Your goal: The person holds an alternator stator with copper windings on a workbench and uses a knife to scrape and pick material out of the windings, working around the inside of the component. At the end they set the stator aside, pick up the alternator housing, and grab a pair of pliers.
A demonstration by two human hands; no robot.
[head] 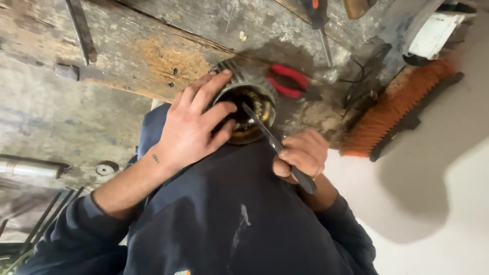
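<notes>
A round metal motor stator (248,84) with copper windings inside rests at the edge of a worn wooden workbench (153,56), against my dark blue clothing. My left hand (196,125) grips its rim, fingers spread over the top. My right hand (300,155) is closed on a thin dark-handled tool (277,147), whose blade tip reaches into the stator's opening.
Red-handled pliers (288,80) lie just behind the stator. A screwdriver (321,30) lies further back. An orange-bristled brush (397,109) sits at the right. A metal cylinder (28,168) and dark rods (46,219) are at the left.
</notes>
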